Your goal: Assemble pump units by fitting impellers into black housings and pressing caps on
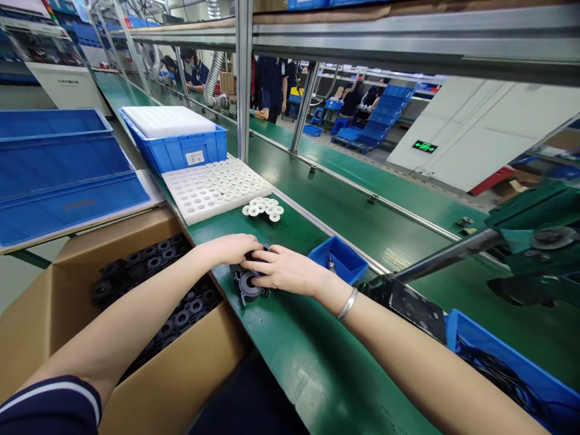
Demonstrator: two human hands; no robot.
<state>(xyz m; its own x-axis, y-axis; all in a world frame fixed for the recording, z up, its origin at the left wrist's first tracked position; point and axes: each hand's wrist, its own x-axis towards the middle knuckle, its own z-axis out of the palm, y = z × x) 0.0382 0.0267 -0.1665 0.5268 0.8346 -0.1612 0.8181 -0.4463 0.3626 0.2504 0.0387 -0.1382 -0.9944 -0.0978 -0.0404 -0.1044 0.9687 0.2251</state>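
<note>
On the green bench top, both hands meet over a black plastic housing (249, 288) with a round ring-shaped opening. My left hand (238, 248) curls its fingers round the far side of the dark parts, and its fingertips are partly hidden. From the right, my right hand (290, 270) lays its bent fingers over the same place, with fingertips on the black plastic. How many black parts lie under the fingers I cannot tell. A small pile of white rings (263, 207) lies just beyond the hands.
A white foam tray (194, 208) of white rings lies beyond, before a blue crate (181, 151). At left stands a cardboard box (199, 356) of black housings. On the right are a small blue bin (357, 270), a green machine (539, 223) and a blue bin (457, 323) with cables.
</note>
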